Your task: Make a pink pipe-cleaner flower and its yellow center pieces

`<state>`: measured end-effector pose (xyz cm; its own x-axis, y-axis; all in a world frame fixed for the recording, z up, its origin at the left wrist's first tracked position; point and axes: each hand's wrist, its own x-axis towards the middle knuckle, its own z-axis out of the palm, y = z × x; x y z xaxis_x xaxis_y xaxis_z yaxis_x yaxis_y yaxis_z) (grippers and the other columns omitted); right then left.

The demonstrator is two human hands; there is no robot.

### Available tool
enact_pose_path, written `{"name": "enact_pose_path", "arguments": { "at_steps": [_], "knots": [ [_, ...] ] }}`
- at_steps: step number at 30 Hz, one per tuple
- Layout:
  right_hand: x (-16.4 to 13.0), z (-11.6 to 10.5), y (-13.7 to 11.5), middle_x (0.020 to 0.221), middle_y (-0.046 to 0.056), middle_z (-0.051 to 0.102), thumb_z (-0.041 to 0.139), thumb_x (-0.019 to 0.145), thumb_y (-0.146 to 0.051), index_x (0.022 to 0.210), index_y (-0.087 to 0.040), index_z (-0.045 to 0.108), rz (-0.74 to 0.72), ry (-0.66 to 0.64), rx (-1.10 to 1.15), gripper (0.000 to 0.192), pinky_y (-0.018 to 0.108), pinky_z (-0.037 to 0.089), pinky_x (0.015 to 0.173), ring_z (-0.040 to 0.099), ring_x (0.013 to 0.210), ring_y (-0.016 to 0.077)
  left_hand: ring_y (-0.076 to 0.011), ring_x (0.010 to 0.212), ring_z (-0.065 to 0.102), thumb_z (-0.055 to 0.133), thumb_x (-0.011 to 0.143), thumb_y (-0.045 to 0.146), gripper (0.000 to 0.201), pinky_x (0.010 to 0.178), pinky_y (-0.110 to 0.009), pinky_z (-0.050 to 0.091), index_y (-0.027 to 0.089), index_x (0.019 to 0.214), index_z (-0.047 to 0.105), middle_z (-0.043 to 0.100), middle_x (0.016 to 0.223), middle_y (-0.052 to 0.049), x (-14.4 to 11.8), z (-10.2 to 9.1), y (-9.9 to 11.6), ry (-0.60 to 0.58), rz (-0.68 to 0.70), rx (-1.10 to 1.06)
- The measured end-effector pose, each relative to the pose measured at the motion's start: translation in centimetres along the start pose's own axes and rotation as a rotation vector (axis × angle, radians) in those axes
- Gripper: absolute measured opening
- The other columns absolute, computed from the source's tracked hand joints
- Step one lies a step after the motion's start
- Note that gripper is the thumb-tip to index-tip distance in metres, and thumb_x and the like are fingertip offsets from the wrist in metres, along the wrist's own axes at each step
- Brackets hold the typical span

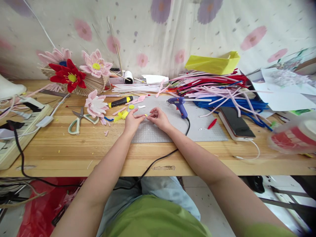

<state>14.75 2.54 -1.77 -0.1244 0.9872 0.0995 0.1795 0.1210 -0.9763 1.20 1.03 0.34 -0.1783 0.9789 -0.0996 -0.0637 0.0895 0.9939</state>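
Together both hands (145,119) pinch a small yellow piece (146,115).

head cam: worn on head, faces forward-down, close over table (74,154)
frame: arms bottom, wall top

tiny yellow bit (146,115), just a small scrap, pinched between both hands' fingertips over the grey mat, middle of frame
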Motion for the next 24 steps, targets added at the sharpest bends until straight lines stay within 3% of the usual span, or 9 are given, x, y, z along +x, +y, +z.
{"name": "enact_pose_path", "arguments": {
  "at_steps": [12, 21, 24],
  "knots": [
    [0.1, 0.0, 0.5, 0.065, -0.005, 0.061, 0.064, 0.062, -0.029, 0.081, -0.021, 0.044, -0.026, -0.026, -0.027, 0.030, 0.024, 0.042, 0.057, 0.055, 0.057, 0.0102, -0.0138, 0.066, 0.062, 0.070, 0.054, 0.014, 0.054, 0.070, -0.028, 0.047, 0.016, 0.103, 0.047, 0.065, 0.069, -0.001, 0.3, 0.0, -0.6, 0.022, 0.044, 0.055],
    [0.3, -1.0, 0.9, 0.063, -0.004, 0.059, 0.062, 0.062, -0.022, 0.077, -0.019, 0.047, -0.035, -0.046, -0.058, 0.021, 0.025, 0.043, 0.059, 0.054, 0.058, 0.0096, -0.0104, 0.062, 0.060, 0.069, 0.057, 0.015, 0.051, 0.064, -0.024, 0.046, 0.017, 0.102, 0.044, 0.064, 0.071, 0.001, 1.2, -1.0, -0.1, 0.124, 0.039, 0.000],
    [0.5, -2.1, 0.9, 0.063, -0.004, 0.057, 0.062, 0.061, -0.022, 0.077, -0.019, 0.047, -0.013, 0.024, -0.060, 0.021, 0.024, 0.041, 0.055, 0.051, 0.055, 0.0092, -0.0107, 0.062, 0.060, 0.070, 0.056, 0.015, 0.052, 0.063, -0.024, 0.046, 0.017, 0.102, 0.044, 0.064, 0.071, 0.000, 2.0, -1.9, 0.0, 0.051, 0.024, 0.073]
  ]
}}
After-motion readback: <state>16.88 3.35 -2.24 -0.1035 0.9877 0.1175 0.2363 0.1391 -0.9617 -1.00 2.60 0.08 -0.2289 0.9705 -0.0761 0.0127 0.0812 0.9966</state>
